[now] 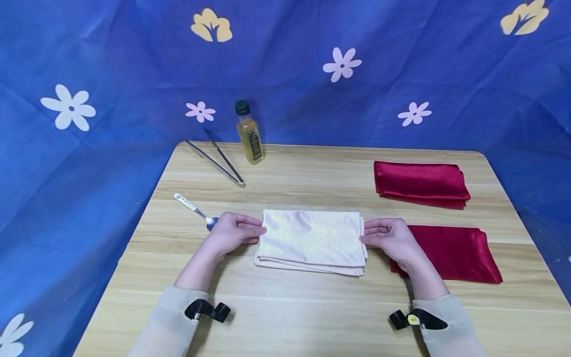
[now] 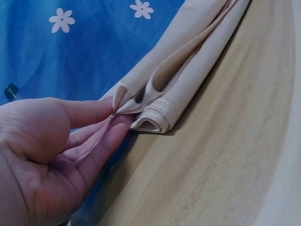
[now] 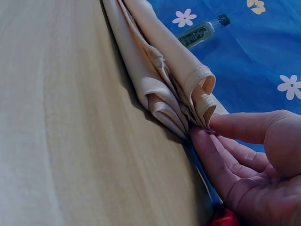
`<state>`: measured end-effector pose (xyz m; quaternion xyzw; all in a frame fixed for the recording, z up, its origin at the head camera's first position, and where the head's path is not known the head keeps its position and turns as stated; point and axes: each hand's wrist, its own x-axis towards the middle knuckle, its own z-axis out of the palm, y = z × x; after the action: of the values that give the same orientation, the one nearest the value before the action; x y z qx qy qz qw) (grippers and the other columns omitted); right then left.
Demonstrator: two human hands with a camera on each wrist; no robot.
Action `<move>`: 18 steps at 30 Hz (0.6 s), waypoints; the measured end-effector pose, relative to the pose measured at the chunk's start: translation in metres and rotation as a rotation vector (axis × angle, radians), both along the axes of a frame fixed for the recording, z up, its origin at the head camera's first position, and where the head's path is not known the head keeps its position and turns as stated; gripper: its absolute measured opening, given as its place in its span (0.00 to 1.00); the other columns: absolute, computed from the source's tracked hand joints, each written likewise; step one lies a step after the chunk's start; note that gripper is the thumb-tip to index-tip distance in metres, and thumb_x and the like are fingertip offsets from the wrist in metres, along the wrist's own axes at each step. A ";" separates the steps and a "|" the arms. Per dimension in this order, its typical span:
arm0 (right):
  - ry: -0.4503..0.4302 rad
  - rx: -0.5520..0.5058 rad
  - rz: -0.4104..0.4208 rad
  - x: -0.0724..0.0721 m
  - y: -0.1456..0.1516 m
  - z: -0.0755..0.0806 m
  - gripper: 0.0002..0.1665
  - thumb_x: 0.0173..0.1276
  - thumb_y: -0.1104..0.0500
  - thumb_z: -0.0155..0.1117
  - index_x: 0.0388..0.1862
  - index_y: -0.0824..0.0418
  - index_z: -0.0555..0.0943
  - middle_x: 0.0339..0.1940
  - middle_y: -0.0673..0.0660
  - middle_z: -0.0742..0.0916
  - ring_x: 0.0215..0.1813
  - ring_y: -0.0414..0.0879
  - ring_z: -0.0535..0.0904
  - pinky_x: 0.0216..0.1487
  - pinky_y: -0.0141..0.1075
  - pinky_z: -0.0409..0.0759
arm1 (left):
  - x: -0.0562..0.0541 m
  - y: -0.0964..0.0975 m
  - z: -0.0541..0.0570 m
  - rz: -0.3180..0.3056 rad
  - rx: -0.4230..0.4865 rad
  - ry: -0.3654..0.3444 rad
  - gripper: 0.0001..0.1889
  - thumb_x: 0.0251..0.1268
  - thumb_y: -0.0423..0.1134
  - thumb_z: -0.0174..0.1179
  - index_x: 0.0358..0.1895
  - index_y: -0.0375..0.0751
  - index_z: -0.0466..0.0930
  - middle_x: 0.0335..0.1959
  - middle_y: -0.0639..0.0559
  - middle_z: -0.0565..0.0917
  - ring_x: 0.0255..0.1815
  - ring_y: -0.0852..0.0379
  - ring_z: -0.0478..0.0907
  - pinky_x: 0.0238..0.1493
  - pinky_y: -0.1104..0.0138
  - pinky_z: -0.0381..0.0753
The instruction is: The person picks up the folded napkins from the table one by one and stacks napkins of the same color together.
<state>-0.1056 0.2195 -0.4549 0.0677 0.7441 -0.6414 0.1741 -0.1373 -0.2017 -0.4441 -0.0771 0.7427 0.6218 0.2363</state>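
Note:
A cream cloth [image 1: 312,238], folded into a layered rectangle, lies at the middle of the wooden table. My left hand [image 1: 234,232] pinches its left edge between thumb and fingers; the left wrist view shows the folded layers of the cloth [image 2: 183,70] at those fingertips. At the opposite edge my right hand [image 1: 392,238] pinches the cloth the same way. Looped folds of the cloth [image 3: 160,70] show beside the thumb in the right wrist view. The underside of the cloth is hidden in the head view.
Two folded dark red cloths, one farther back [image 1: 419,183] and one by my right forearm [image 1: 455,253], lie on the right. A spoon [image 1: 192,206] is near my left hand. Metal tongs [image 1: 223,163] and a green-capped bottle [image 1: 251,136] are at the back left.

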 end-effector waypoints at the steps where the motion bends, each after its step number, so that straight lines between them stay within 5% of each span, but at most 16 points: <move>1: 0.000 0.001 0.001 0.000 0.000 0.001 0.26 0.63 0.72 0.78 0.57 0.80 0.80 0.46 0.65 0.90 0.42 0.42 0.90 0.45 0.31 0.88 | 0.000 -0.001 0.000 0.001 0.005 0.000 0.17 0.66 0.27 0.73 0.55 0.22 0.84 0.44 0.37 0.91 0.42 0.51 0.90 0.47 0.60 0.91; 18: 0.063 -0.058 -0.003 -0.003 0.020 0.019 0.28 0.70 0.72 0.72 0.64 0.84 0.74 0.50 0.72 0.89 0.47 0.48 0.91 0.52 0.38 0.89 | -0.005 -0.009 0.016 0.063 0.029 0.108 0.21 0.70 0.30 0.71 0.59 0.20 0.80 0.50 0.31 0.88 0.46 0.45 0.90 0.51 0.61 0.89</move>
<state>-0.1084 0.2398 -0.4357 0.0434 0.7301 -0.6649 0.1517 -0.1418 -0.2110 -0.4285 -0.0635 0.7424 0.6429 0.1775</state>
